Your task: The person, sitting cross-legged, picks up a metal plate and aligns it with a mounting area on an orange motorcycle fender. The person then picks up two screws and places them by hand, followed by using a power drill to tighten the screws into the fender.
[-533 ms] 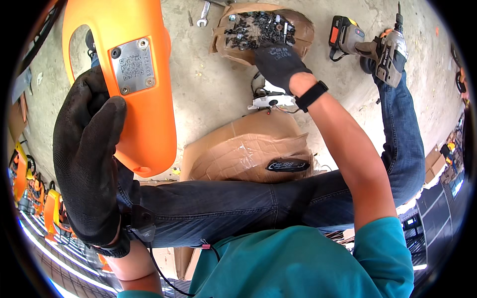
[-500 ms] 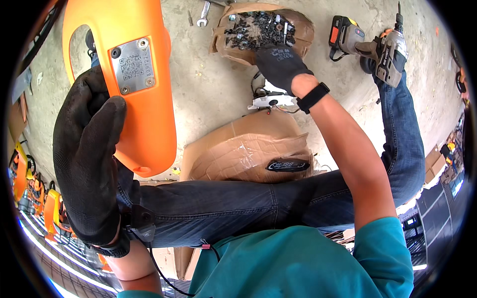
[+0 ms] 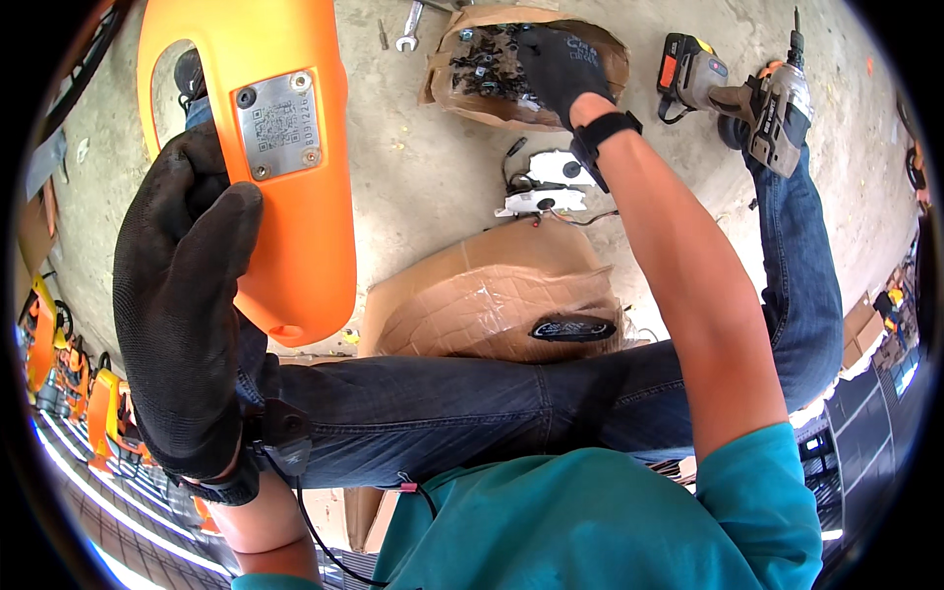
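My gloved left hand [image 3: 182, 305] is closed around the edge of a large orange plastic cover [image 3: 305, 231], its thumb lying on the front face. The cover is held tilted upright, with a curved cutout on its left side. A silver metal plate [image 3: 279, 126] with fasteners in its corners sits on it. My gloved right hand [image 3: 565, 74] is down in an open cardboard box [image 3: 595, 110], touching a pile of small dark screws and clips [image 3: 484, 64]. Its fingertips are mostly hidden by the glove's back, so their grip cannot be made out.
A cordless impact driver [image 3: 747, 103] lies by my right foot. White parts with wires [image 3: 547, 187] rest on the concrete floor below the hardware box. Nearer my legs stands a larger cardboard box [image 3: 472, 295]. A wrench [image 3: 408, 29] lies at the far side.
My right hand has moved up and slightly right, deeper over the small hardware, uncovering more of the white parts. The orange cover and my left hand have shifted slightly right.
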A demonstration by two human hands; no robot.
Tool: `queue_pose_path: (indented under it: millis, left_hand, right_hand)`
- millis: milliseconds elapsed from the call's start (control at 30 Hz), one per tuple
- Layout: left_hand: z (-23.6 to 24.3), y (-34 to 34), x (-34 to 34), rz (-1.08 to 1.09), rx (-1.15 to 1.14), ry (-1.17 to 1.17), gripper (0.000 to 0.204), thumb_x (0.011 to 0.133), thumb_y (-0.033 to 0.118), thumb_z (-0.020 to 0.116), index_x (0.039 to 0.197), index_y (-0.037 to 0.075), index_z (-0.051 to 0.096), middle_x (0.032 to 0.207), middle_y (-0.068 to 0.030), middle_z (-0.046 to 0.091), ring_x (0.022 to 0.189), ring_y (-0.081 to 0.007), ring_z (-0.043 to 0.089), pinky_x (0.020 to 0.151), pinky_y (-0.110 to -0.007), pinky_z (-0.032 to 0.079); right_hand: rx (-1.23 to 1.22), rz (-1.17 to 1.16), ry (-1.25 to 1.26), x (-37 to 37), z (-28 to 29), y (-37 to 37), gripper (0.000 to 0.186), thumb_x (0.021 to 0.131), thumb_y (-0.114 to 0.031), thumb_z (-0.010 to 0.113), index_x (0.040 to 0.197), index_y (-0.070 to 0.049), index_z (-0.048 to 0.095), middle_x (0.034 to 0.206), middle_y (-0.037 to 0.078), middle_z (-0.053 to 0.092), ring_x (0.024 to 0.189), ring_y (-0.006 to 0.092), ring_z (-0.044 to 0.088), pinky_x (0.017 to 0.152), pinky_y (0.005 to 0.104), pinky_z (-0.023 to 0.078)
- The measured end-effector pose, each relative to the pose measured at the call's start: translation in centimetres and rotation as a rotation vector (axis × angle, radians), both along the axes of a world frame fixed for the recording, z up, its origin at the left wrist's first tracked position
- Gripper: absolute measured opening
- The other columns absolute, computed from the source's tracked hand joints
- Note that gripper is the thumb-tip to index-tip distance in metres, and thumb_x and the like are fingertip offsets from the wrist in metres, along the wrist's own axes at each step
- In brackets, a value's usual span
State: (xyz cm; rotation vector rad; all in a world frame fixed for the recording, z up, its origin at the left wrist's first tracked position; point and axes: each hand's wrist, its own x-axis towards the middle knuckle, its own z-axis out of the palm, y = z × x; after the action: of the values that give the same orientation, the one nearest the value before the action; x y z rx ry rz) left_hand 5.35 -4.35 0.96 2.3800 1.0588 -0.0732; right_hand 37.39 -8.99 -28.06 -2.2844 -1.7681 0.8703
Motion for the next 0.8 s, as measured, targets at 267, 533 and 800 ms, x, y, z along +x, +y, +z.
queue_pose_path:
  millis: [267, 533, 800]
  left_hand:
    - [0.6, 0.3, 1.9, 0.509, -0.358, -0.076, 0.031, 0.091, -0.003, 0.062, 0.122, 0.002, 0.065, 0.134, -0.0213, 0.056, 0.126, -0.0331, 0.058, 0.098, -0.035, 0.054]
    - [0.6, 0.1, 1.4, 0.512, -0.347, -0.121, 0.031, 0.091, -0.004, 0.061, 0.122, 0.001, 0.065, 0.135, -0.0207, 0.056, 0.127, -0.0324, 0.057, 0.099, -0.035, 0.053]
    - [0.7, 0.7, 3.6, 0.871, -0.624, -0.232, 0.029, 0.093, -0.002, 0.06, 0.122, 0.001, 0.064, 0.135, -0.0206, 0.057, 0.124, -0.0311, 0.059, 0.096, -0.034, 0.054]
  right_hand:
    - [-0.285, 0.084, -0.026, -0.2, -0.2, -0.4, 0.028, 0.09, -0.03, 0.053, 0.1, -0.011, 0.072, 0.1, 0.017, 0.07, 0.096, 0.0378, 0.066, 0.087, 0.0453, 0.051]
    - [-0.129, 0.076, 0.111, 0.1, 0.4, -2.1, 0.025, 0.089, -0.025, 0.054, 0.103, -0.013, 0.071, 0.098, 0.015, 0.07, 0.093, 0.0348, 0.066, 0.083, 0.0427, 0.052]
    - [-0.091, 0.064, -0.108, -2.1, -1.4, 0.4, 0.032, 0.089, -0.026, 0.058, 0.118, -0.017, 0.069, 0.116, 0.012, 0.068, 0.108, 0.0325, 0.063, 0.096, 0.0441, 0.049]
